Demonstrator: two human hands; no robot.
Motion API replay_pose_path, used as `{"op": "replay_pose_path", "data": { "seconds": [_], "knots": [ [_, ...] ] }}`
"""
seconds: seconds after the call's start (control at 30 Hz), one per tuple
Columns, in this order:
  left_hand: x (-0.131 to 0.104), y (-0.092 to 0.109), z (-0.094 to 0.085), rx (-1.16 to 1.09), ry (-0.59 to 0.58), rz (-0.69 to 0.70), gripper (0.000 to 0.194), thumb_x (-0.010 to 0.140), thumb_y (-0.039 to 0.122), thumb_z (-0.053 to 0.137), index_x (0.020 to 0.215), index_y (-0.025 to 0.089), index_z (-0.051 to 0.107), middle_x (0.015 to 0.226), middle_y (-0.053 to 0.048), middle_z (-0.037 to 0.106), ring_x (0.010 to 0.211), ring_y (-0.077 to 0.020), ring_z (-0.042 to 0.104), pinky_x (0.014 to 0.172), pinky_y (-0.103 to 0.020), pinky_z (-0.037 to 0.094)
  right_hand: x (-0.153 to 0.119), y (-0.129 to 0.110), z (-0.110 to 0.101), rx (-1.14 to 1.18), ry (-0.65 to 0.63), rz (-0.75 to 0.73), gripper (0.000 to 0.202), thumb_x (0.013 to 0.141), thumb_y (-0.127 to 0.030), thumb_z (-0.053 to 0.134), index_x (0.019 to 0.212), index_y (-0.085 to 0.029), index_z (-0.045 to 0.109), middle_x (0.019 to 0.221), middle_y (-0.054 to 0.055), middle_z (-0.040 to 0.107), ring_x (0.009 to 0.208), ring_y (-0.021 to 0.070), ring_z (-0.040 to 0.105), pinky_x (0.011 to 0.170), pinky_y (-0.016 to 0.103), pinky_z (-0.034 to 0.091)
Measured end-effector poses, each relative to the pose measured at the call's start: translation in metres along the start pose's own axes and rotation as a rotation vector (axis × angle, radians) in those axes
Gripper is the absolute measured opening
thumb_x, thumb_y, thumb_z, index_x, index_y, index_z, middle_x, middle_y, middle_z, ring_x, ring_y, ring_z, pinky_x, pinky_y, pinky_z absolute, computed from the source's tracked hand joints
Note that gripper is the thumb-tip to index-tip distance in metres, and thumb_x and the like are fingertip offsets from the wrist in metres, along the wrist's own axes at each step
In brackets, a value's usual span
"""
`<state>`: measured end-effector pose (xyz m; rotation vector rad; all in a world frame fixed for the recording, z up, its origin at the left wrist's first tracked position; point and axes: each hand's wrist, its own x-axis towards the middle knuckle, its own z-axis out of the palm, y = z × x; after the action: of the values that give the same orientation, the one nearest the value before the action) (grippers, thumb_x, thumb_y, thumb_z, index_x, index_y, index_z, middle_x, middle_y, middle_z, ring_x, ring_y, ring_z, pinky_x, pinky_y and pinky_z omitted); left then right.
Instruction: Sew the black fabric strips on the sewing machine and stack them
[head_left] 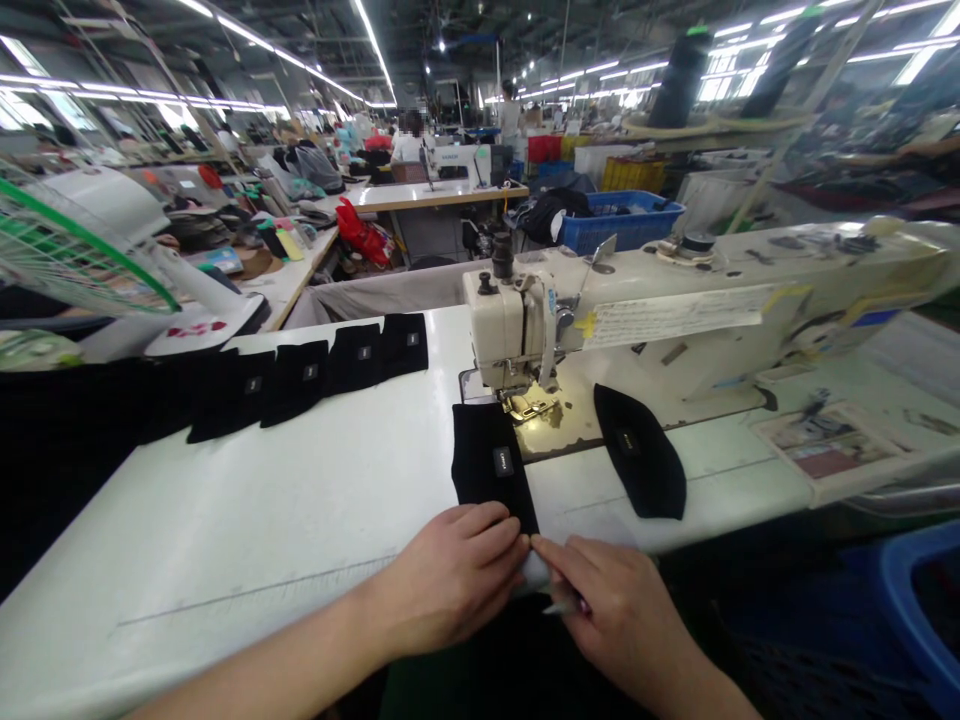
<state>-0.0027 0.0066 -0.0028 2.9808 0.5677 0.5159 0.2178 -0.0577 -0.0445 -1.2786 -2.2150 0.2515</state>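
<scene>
A black fabric piece (480,450) with a small label lies on the white table, its far end at the needle area of the sewing machine (510,340). My left hand (461,570) is closed on its near end, fingers bent together. Close beside it, my right hand (611,600) pinches the near right corner of that piece; a small pointed metallic tool, partly hidden, sticks out from under its fingers. Another black piece with a label (641,455) rests to the right, touched by neither hand.
Several labelled black pieces (356,358) overlap in a row at the back left of the table (285,520). A fan with a green rim (82,240) stands at the left. Beyond the machine is a blue basket (619,225); another blue container (900,580) is at the lower right.
</scene>
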Motion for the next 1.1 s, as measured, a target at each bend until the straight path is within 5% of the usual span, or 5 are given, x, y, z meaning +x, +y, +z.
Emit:
{"op": "replay_pose_path", "data": {
  "seconds": [0.4, 1.1],
  "knots": [
    [0.007, -0.013, -0.003, 0.0, 0.001, -0.002, 0.024, 0.101, 0.021, 0.048, 0.115, 0.011, 0.063, 0.103, -0.013, 0.068, 0.103, -0.0255, 0.064, 0.082, -0.037, 0.061, 0.021, 0.004, -0.003, -0.01, -0.094, 0.087, 0.046, 0.075, -0.002, 0.056, 0.116, -0.02, 0.069, 0.082, 0.002, 0.071, 0.071, 0.0186, 0.067, 0.065, 0.029, 0.043],
    [0.015, -0.047, 0.001, -0.013, -0.011, -0.009, 0.026, 0.102, 0.024, 0.046, 0.116, 0.013, 0.065, 0.111, -0.014, 0.067, 0.109, -0.0253, 0.062, 0.088, -0.039, 0.061, 0.062, 0.012, -0.007, -0.101, -0.148, 0.173, 0.038, 0.08, -0.007, 0.058, 0.112, -0.023, 0.073, 0.093, 0.003, 0.078, 0.079, 0.0193, 0.072, 0.068, 0.027, 0.048]
  ]
}}
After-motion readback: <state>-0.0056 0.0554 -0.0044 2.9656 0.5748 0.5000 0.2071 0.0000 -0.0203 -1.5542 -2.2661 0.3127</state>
